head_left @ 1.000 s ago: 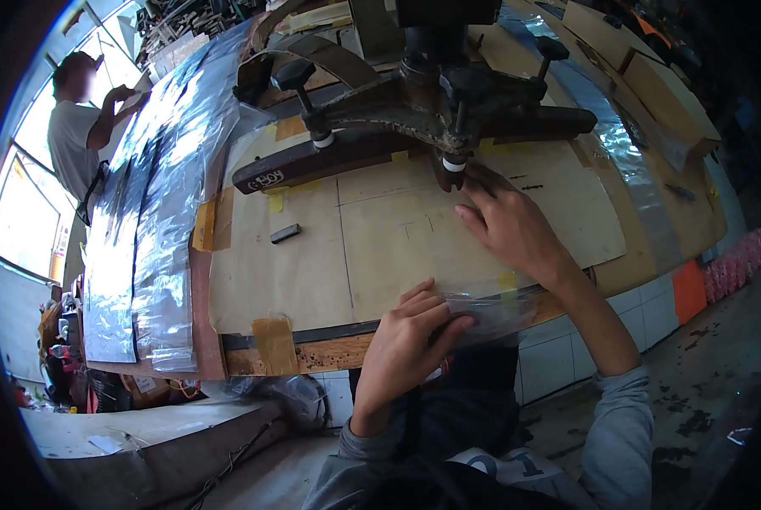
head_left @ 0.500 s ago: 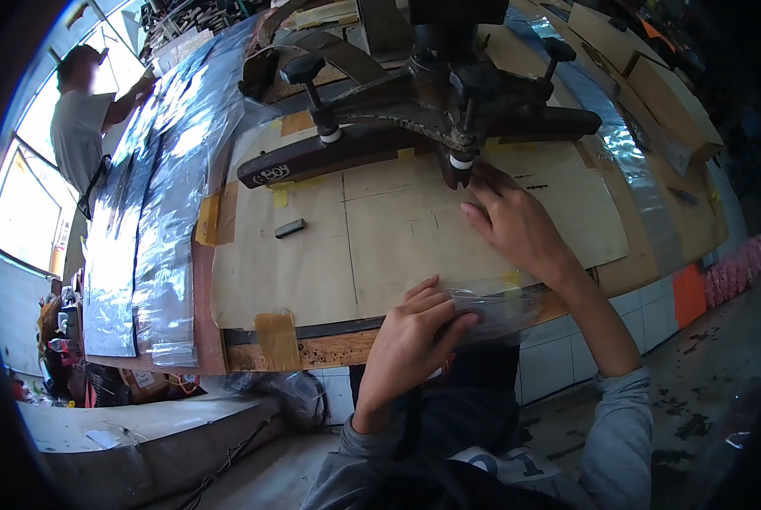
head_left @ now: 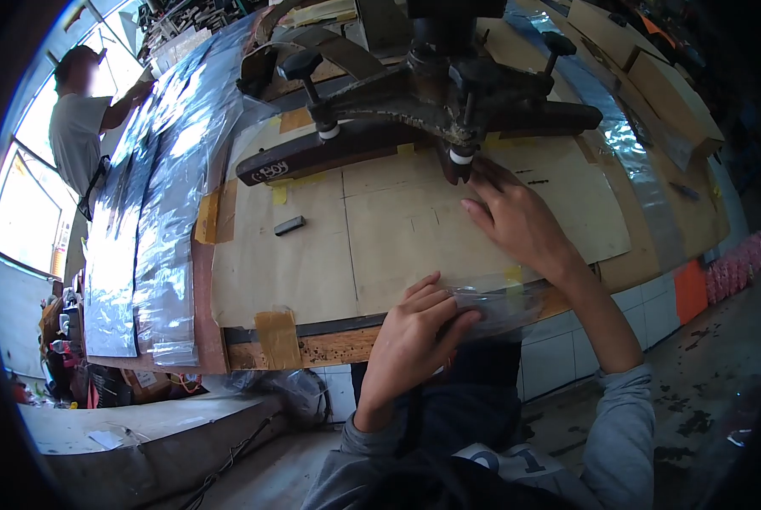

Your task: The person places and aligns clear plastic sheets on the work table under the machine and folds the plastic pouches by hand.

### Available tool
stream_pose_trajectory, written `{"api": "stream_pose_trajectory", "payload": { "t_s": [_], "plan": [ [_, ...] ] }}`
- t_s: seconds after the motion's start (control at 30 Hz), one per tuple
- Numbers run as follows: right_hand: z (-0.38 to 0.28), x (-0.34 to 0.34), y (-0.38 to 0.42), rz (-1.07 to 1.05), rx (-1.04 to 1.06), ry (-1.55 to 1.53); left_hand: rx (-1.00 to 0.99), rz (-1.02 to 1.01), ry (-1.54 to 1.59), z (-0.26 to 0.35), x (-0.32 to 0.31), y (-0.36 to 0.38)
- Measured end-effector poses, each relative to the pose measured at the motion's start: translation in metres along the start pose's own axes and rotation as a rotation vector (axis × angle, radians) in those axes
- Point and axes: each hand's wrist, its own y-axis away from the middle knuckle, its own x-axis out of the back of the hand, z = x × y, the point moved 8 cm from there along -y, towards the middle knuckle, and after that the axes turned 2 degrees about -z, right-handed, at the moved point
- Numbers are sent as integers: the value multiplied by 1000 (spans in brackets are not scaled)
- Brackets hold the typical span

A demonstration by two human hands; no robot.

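My left hand (head_left: 421, 336) is at the front edge of the board, its fingers curled round the end of a clear plastic bag (head_left: 499, 308). Farther right, my right hand (head_left: 516, 212) reaches up to the dark metal frame (head_left: 397, 119), fingertips beside its white-tipped foot (head_left: 460, 158); its fingertips are partly hidden there, and I cannot make out anything held. Under both hands lies a beige sheet (head_left: 414, 246) with pencil lines, taped down. A small dark block (head_left: 289, 226) rests on it at the left.
Shiny plastic film (head_left: 164, 212) covers the table's left side, where another person (head_left: 79, 127) stands. Yellowish tape (head_left: 277, 340) is on the front edge. Cardboard boxes (head_left: 670, 106) stand at the back right, and an orange sheet (head_left: 690, 293) hangs low on the right.
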Motion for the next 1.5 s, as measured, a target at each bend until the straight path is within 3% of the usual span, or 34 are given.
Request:
{"api": "stream_pose_trajectory", "payload": {
  "t_s": [1.5],
  "plan": [
    [5, 1, 2, -49, 22, -38, -25, -23, -124, 2, -8, 1]
  ]
}}
